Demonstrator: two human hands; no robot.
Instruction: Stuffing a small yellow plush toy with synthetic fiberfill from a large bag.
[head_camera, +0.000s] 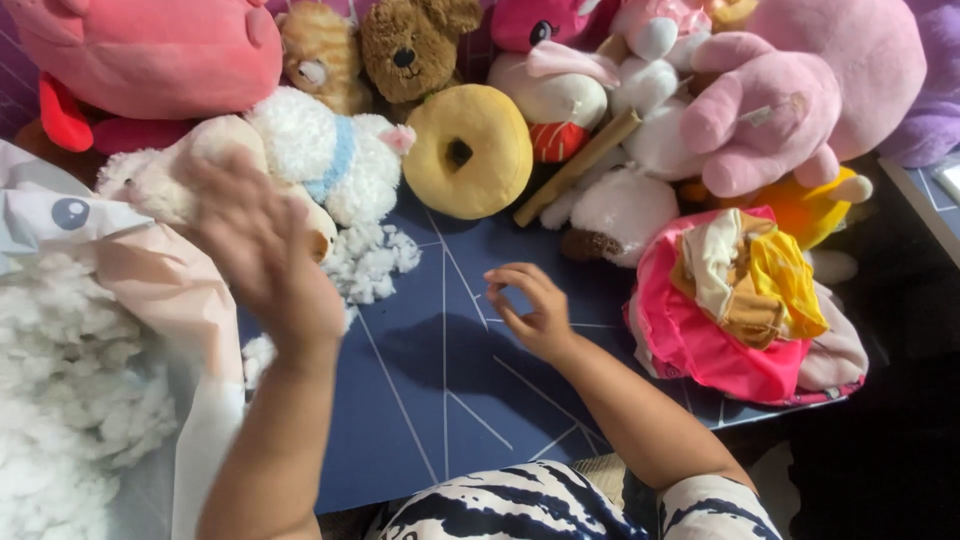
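A black-and-white zebra-striped garment (520, 505) fills the bottom edge of the frame, nearest the lens, worn by the person whose two bare forearms reach out over a dark blue worktop (450, 390) marked with thin white lines that fan out from a point near its middle. The left hand (265, 250), blurred in motion, is raised with its fingers (225, 190) spread apart and clamped on nothing, just in front of a white fleecy plush toy with a light blue collar (320, 150). Whether it touches the toy cannot be told. Loose tufts of white stuffing fibre (370, 262) lie on the worktop just beside that hand, and a large mass of the same white fibre (70, 390) spills from a pale plastic bag (170, 290) at the left edge. The right hand (530, 305) hovers above the middle of the worktop, fingers (515, 275) loosely curled and slightly apart, holding nothing that can be seen. A heap of soft toys lines the far edge: a large pink-red plush (150, 50), a brown teddy bear (410, 45), a yellow ring-shaped plush doughnut (470, 150), a pink plush with thick limbs (770, 110) and a cardboard tube (578, 167) lying slantwise among them. At right, a bundle of pink, yellow and cream fabric (740, 300) rests on the worktop's corner. The area beyond the worktop's right side is dark.
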